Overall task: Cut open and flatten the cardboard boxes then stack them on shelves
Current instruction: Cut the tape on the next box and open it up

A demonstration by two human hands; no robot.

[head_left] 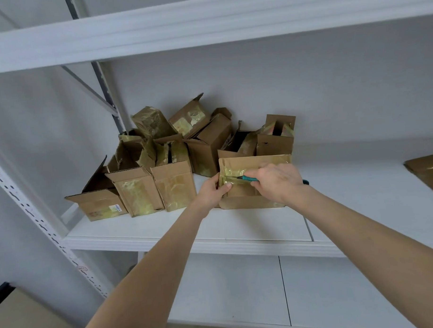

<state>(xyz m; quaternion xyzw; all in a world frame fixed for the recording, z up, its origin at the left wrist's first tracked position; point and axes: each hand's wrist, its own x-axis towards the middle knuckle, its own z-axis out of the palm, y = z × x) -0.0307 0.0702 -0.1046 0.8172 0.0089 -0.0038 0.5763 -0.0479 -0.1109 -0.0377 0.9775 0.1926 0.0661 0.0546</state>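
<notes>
**Blade points at the left thumb**

The box (254, 162) sits on the shelf (188, 228) between both hands, taped face toward the camera. The left hand (212, 191) grips its left edge, thumb pressed on the front right beside the tape seam (232, 176). The right hand (277, 181) is closed round a teal-handled cutter (250, 179), tip on that seam and aimed at the thumb.

- Risk 1: the tape looks glossy. If the blade skates, it likely runs into the thumb.
- Risk 2: the box looks light and is braced on one side only, so it could twist or slide under the cut.

Materials:
- Box: brown corrugated card, rectangular.
- Tape: yellowish, wrinkled, shiny.
- Beyond and left of the left hand: a pile of opened boxes (161, 165), flaps up, same tape.
- Far right of the right hand: a flat cardboard piece (426, 171).
- Shelf: smooth, white.
</notes>
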